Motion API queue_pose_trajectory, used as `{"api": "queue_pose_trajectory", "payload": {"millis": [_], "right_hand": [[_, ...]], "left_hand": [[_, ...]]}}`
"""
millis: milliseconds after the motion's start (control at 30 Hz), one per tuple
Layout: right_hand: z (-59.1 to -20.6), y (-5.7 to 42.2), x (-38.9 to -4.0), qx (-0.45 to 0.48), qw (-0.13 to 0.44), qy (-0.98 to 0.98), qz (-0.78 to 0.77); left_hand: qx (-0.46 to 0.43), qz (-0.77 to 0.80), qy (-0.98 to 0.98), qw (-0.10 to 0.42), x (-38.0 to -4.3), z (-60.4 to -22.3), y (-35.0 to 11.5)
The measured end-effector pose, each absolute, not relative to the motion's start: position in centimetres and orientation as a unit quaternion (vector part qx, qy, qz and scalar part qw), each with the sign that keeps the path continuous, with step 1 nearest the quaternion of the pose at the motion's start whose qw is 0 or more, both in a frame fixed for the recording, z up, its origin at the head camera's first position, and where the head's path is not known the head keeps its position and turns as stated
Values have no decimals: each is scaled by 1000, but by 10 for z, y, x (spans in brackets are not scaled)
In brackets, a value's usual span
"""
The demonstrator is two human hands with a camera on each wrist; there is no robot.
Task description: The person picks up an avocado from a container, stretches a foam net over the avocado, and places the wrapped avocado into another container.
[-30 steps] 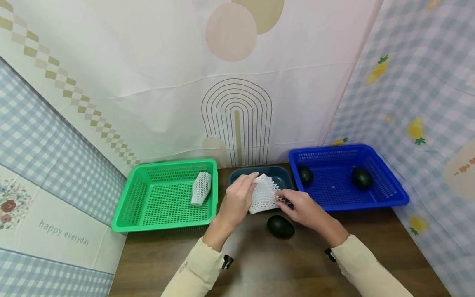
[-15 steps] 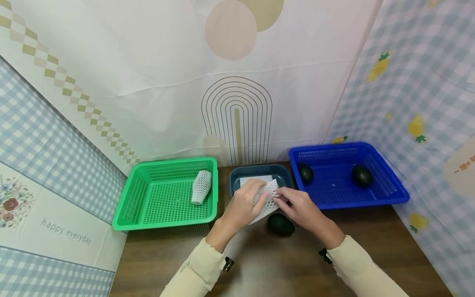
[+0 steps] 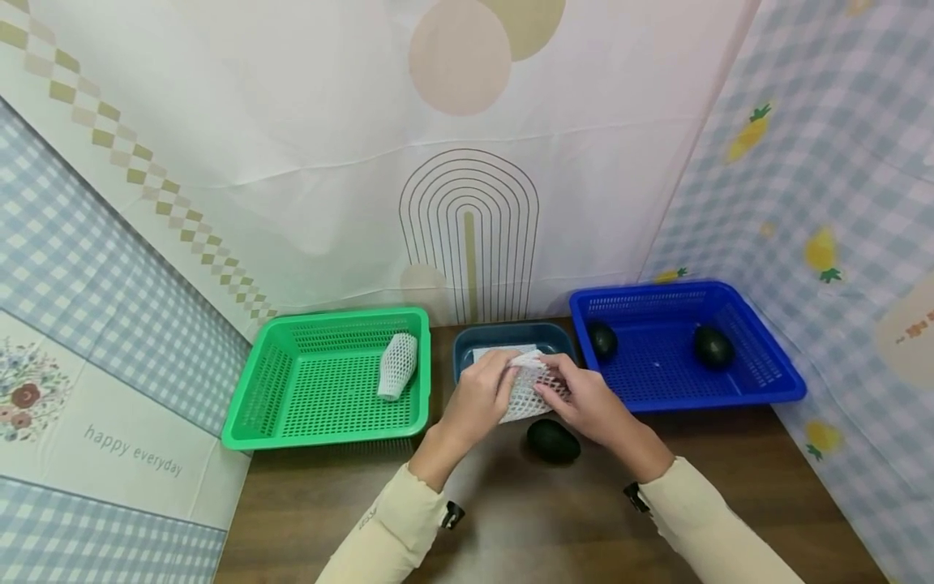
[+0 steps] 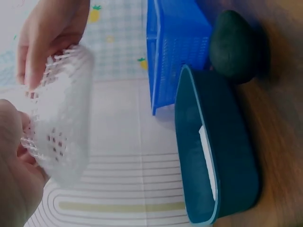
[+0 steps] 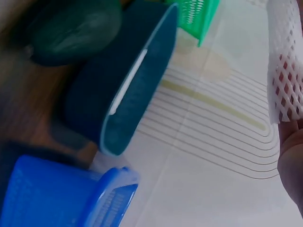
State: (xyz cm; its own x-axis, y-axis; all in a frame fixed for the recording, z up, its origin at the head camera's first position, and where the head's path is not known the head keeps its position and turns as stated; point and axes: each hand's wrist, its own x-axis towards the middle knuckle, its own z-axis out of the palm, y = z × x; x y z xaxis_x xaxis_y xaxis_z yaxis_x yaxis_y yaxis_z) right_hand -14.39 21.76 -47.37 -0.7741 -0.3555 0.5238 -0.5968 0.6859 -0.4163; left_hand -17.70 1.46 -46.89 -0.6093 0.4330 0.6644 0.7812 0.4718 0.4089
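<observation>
Over the front of a dark teal tray (image 3: 463, 341), both hands grip a white foam fruit net (image 3: 522, 401). My left hand (image 3: 476, 399) pinches its left side and my right hand (image 3: 589, 401) pinches its right side, near the upper edge. In the left wrist view the foam net (image 4: 68, 118) hangs between the hands with nothing visible inside. Just below the hands, a dark green avocado (image 3: 553, 441) lies bare on the wooden table. Something flat and white, likely another foam net (image 3: 498, 352), lies in the tray.
A green basket (image 3: 255, 389) at left holds a white foam-netted item (image 3: 398, 367). The blue basket (image 3: 773, 381) at right contains two avocados, one near its left wall (image 3: 601, 341) and another farther right (image 3: 713, 347). A patterned cloth (image 3: 328, 162) hangs behind.
My left hand has shifted right and down with the foam net, closer to my right hand. The white piece in the tray has come into view. The avocado on the table stays put.
</observation>
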Motion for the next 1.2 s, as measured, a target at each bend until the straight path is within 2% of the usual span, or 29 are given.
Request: {"api": "queue_pose_trajectory", "payload": {"millis": [200, 433, 567, 767, 867, 1200], "right_hand": [[-491, 224, -146, 285, 208, -892, 281], [-497, 229, -143, 299, 219, -880, 296], [-490, 227, -141, 300, 233, -876, 296], [-474, 221, -140, 303, 233, -872, 305], [-469, 217, -141, 305, 232, -872, 305], [-466, 215, -143, 310, 273, -858, 306]], "left_hand": [[-338, -409, -806, 263, -183, -468, 4], [-321, -440, -800, 251, -181, -473, 0], [-325, -437, -813, 208, -175, -482, 1], [-282, -419, -860, 75, -164, -491, 3], [-269, -387, -881, 47, -161, -496, 6], [-274, -387, -873, 114, -159, -510, 8]]}}
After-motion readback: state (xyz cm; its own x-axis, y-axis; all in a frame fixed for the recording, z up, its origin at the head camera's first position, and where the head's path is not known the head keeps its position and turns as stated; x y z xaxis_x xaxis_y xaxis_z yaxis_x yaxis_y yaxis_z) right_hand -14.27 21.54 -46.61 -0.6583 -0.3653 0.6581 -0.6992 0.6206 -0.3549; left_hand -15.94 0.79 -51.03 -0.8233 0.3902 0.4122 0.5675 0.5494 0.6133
